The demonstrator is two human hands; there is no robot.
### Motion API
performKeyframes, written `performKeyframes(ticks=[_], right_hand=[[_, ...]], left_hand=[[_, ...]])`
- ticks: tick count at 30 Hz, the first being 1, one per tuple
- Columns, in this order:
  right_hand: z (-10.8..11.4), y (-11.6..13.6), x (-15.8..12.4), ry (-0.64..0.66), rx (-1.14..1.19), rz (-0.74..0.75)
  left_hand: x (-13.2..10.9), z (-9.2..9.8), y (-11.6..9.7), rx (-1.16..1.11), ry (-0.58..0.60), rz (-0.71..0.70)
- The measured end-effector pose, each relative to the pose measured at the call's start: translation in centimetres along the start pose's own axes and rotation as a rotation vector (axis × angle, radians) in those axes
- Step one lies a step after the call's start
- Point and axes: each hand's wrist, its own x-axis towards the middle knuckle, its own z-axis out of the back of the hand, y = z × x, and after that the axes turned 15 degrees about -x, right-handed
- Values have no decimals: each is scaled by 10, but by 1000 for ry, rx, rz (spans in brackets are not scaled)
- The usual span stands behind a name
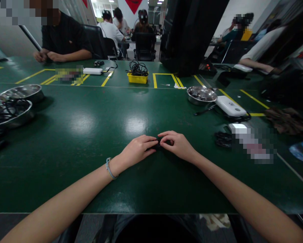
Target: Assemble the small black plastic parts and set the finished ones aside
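Both of my hands meet over the middle of a green table [98,189], their fingertips close together on a small black piece [159,143]. My left hand [142,148] has its fingers closed on the left side of the piece. From the other side, my right hand [176,144] pinches at it with thumb and fingers. Most of the piece is covered by the fingers, so its kind does not show. A light blue band [110,168] circles my left wrist.
Metal bowls with black cables [12,109] stand at the left. A metal bowl of small parts [201,95], a white power bank [231,105] and a black cable bundle [222,139] lie right. A yellow tray of cables [137,78] sits at the back; a co-worker [65,40] sits opposite.
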Motion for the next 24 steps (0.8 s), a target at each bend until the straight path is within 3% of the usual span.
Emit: performKeyframes(ticks=[14,24], right_hand=[[-1,13,-5,-96,-163,-27],[-1,4,-12,-116,-249,100]], left_hand=[[-1,-2,4,7,-3,1],[1,1,5,-25,-4,43]])
